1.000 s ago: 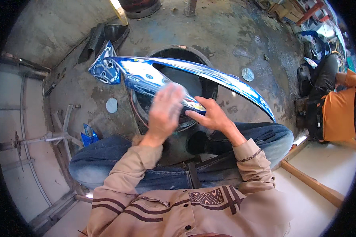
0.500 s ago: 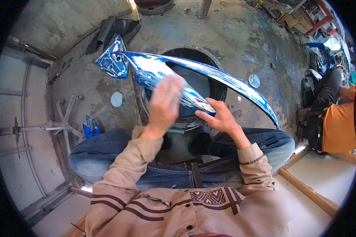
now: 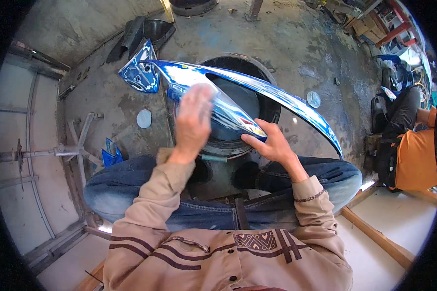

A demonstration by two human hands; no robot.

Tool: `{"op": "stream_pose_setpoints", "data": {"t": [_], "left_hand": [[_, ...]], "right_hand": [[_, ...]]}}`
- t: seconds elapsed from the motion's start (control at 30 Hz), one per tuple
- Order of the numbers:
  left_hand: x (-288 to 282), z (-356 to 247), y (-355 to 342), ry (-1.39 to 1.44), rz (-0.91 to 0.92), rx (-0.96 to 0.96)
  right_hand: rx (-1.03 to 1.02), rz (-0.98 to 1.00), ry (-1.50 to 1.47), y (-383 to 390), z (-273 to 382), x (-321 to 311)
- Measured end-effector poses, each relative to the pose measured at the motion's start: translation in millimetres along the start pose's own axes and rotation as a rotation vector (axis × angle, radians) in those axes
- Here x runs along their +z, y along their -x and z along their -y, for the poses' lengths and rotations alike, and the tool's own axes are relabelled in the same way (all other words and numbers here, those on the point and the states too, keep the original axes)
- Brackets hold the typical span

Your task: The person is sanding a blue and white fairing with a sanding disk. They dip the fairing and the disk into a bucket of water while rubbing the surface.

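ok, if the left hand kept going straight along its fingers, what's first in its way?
The blue-and-white body panel. The left hand lies over it with fingertips toward its upper part. Motion blur hides whether they touch, so any gap is unclear.

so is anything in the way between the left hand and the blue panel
Nothing visible: the left hand is over the panel, though it is blurred and its palm side is hidden, so something thin underneath can't be ruled out. The right hand holds the near end, and the tub sits below the panel.
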State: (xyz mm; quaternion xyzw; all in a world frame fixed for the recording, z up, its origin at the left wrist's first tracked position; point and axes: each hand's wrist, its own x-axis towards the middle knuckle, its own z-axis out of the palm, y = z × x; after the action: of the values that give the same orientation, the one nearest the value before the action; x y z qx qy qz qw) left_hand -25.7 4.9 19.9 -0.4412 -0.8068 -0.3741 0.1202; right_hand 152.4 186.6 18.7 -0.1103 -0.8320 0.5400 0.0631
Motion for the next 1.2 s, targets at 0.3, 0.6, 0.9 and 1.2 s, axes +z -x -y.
{"op": "stream_pose_setpoints", "data": {"t": [0.3,0.6,0.9,1.2], "left_hand": [[11.3,-18.3,13.0,0.223,0.125,0.241],[7.3,-31.4,19.5,0.163,0.083,0.116],[-1.7,-4.9,4.2,0.057,0.087,0.158],[10.0,-66.9,35.3,0.328,0.237,0.261]], "right_hand": [[0.079,0.015,0.011,2.7,-1.5,-2.5],[-0.001,-0.024,0.018,-1.7,-1.2,1.7],[0.052,-0.02,0.032,-0.5,3.7,-1.0],[-0.133,-0.092,-0.103,-0.2,-24.4,10.6]]}}
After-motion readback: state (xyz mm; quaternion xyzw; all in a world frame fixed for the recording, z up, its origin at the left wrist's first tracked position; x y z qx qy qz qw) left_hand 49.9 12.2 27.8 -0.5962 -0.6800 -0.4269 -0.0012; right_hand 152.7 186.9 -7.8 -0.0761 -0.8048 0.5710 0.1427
